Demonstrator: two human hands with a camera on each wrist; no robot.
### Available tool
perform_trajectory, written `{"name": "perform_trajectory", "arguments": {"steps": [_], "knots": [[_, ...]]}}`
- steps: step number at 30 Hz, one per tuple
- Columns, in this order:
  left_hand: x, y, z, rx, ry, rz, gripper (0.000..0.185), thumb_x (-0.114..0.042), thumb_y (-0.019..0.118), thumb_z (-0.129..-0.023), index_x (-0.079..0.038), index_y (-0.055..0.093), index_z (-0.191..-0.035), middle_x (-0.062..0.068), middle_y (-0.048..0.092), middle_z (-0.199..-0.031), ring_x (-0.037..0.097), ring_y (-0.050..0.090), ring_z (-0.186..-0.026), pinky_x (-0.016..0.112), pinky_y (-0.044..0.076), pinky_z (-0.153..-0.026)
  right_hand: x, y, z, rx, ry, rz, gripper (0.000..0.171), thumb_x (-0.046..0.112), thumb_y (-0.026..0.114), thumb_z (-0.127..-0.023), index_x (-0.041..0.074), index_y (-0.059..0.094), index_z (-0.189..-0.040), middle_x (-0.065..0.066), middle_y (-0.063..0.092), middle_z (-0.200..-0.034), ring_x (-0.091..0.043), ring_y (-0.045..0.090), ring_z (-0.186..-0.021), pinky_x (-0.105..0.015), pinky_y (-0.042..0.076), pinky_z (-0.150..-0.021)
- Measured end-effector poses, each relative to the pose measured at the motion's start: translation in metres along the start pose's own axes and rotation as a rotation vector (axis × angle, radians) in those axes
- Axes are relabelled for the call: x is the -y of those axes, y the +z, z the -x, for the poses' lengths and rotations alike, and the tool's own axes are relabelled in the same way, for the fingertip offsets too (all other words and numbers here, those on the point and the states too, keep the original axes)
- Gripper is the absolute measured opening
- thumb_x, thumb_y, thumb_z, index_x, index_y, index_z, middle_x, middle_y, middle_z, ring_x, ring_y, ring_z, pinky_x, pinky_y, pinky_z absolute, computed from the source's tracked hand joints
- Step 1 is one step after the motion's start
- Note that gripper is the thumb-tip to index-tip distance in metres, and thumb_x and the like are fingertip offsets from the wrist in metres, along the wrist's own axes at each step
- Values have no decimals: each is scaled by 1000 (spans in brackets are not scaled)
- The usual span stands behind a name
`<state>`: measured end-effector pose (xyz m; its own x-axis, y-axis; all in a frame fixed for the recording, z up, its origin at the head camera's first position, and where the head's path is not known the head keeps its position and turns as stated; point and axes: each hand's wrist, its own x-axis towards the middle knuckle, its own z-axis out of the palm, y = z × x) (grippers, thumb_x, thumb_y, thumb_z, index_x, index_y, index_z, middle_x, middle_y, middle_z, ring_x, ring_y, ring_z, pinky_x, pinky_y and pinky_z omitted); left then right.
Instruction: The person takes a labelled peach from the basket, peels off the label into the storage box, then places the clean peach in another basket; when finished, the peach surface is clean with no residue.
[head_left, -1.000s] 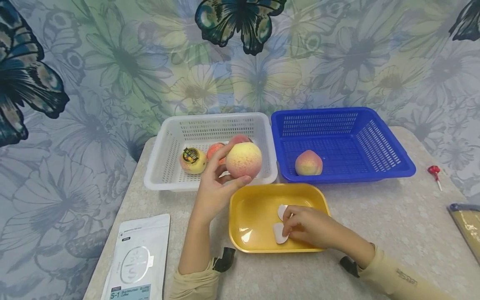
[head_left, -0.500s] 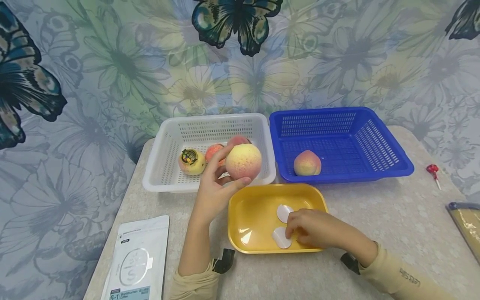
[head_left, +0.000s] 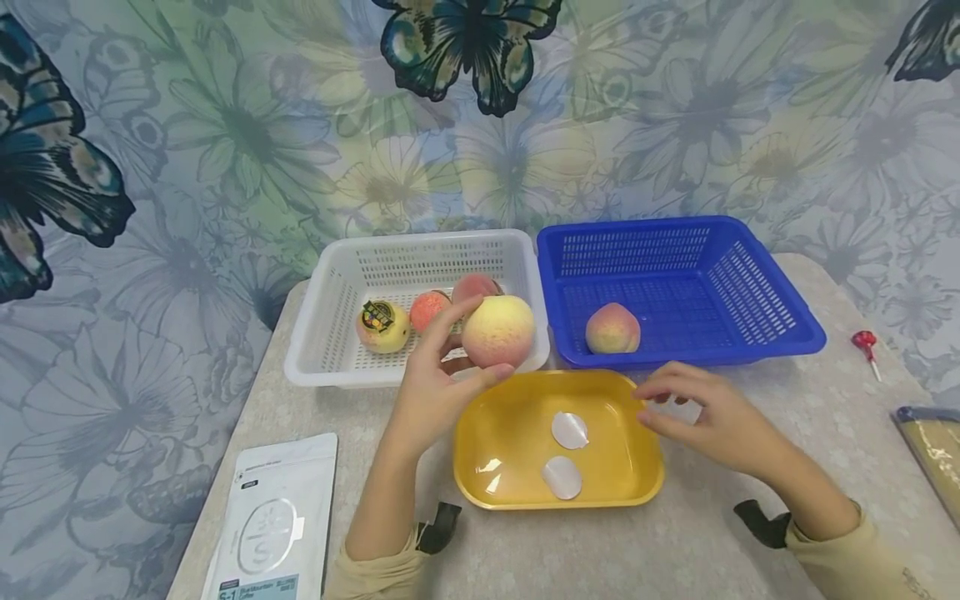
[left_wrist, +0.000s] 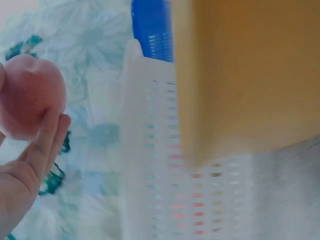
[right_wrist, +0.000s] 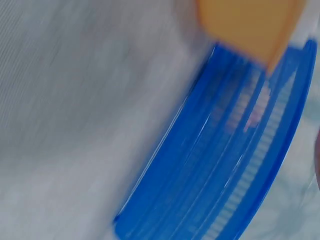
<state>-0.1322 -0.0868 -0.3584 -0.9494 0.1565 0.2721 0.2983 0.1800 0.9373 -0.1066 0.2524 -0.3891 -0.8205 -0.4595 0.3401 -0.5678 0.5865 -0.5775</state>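
Observation:
My left hand (head_left: 427, 392) grips a yellow-and-pink peach (head_left: 498, 332) between thumb and fingers, held up over the front rim of the white basket (head_left: 315, 371). The left wrist view also shows this peach (left_wrist: 31, 97) in the fingers. Past the right edge of the yellow tray (head_left: 480, 492), my right hand (head_left: 708, 417) is raised with fingers loosely bent and nothing visible in them. Two round whitish stickers (head_left: 570, 430) lie on the tray floor. Inside the blue basket (head_left: 757, 350) sits one peach (head_left: 613, 328).
The white basket contains a yellow fruit with a dark label (head_left: 382, 327), an orange-red fruit (head_left: 429, 310) and a pink peach (head_left: 474, 287). A white coffee pouch (head_left: 277, 508) lies at the left. At the right are a red lollipop (head_left: 865, 340) and a tan package (head_left: 937, 450).
My right hand has lifted from the stickers and moved right, out to the tray's edge, leaving both stickers in full view. The left hand with its peach has shifted slightly right.

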Motion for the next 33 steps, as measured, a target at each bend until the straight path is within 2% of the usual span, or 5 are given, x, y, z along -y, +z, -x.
{"name": "perform_trajectory", "arguments": {"steps": [6, 10, 15, 22, 33], "knots": [[-24, 2, -4, 76, 61, -90, 71, -23, 86, -78, -35, 52, -139, -14, 51, -141, 16, 61, -112, 33, 58, -87, -38, -37, 11, -253, 146, 115, 30, 5, 82, -78, 13, 75, -106, 5, 63, -105, 6, 50, -98, -8, 39, -79], [-41, 7, -10, 145, 107, -111, 69, -24, 86, -78, -34, 53, -138, -15, 52, -138, 11, 58, -117, 31, 59, -87, -68, -62, 18, -302, 333, 161, 37, 18, 79, -85, 6, 69, -118, -13, 58, -122, -19, 47, -117, -31, 39, -95], [-54, 24, -24, 211, 139, -166, 67, -30, 85, -79, -32, 54, -138, -11, 51, -139, 6, 54, -122, 26, 57, -87, -106, -85, 23, -326, 429, 184, 58, 23, 78, -84, -3, 57, -132, -34, 45, -137, -55, 31, -130, -72, 16, -103], [-55, 68, -53, 288, 174, -262, 68, -33, 85, -79, -33, 53, -139, -7, 49, -141, 10, 51, -125, 26, 54, -93, -135, -96, 27, -267, 513, 168, 88, 33, 76, -86, -1, 30, -153, -34, 26, -155, -54, 13, -145, -74, 5, -113], [-34, 152, -91, 380, 58, -528, 69, -44, 80, -81, -41, 47, -142, -6, 52, -137, 15, 57, -116, 35, 51, -94, -148, -83, 30, -162, 612, 23, 98, 41, 65, -94, 0, 4, -158, -30, -4, -163, -55, 2, -147, -74, 6, -114]]}}
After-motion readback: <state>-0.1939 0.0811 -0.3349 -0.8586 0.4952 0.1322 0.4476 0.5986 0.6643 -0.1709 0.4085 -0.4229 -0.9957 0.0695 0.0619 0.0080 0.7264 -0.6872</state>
